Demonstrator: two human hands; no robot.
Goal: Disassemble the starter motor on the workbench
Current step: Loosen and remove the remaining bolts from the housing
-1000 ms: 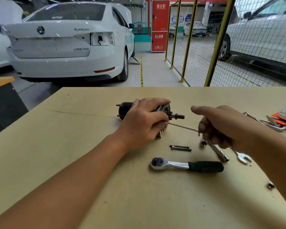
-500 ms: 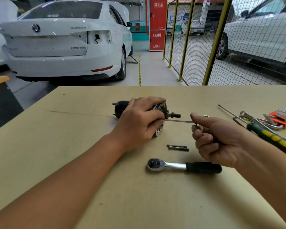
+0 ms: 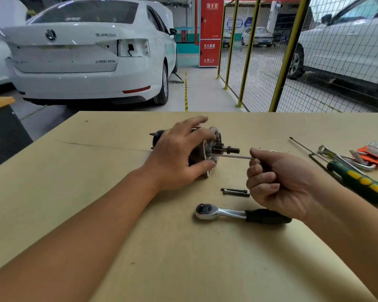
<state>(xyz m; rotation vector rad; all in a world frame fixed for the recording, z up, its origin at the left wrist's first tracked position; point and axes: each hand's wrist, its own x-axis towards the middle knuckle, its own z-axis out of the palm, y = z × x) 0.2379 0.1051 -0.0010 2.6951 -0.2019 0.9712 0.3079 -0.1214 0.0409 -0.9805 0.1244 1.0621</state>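
The dark starter motor (image 3: 211, 147) lies on its side mid-bench, its pinion shaft pointing right. My left hand (image 3: 175, 155) spans its body, thumb under the silver flange and fingers stretched over the top, index finger lifted; most of the housing is hidden. My right hand (image 3: 277, 182) is closed in a fist around a thin metal tool (image 3: 231, 156). The tool's shaft runs left, with its tip at the motor's flange just below the pinion shaft. Two removed long bolts (image 3: 235, 191) lie side by side in front of the motor.
A ratchet wrench (image 3: 240, 213) with a black grip lies near the front. At the right are a green-and-yellow screwdriver (image 3: 362, 182), an orange hex key set (image 3: 372, 156), spanners (image 3: 336, 155) and a long thin rod (image 3: 301, 147). The bench's far edge (image 3: 183, 112) faces parked cars.
My left fingers have straightened and spread over the motor, which has turned its flange more toward me. The tool's tip has moved in against the flange.
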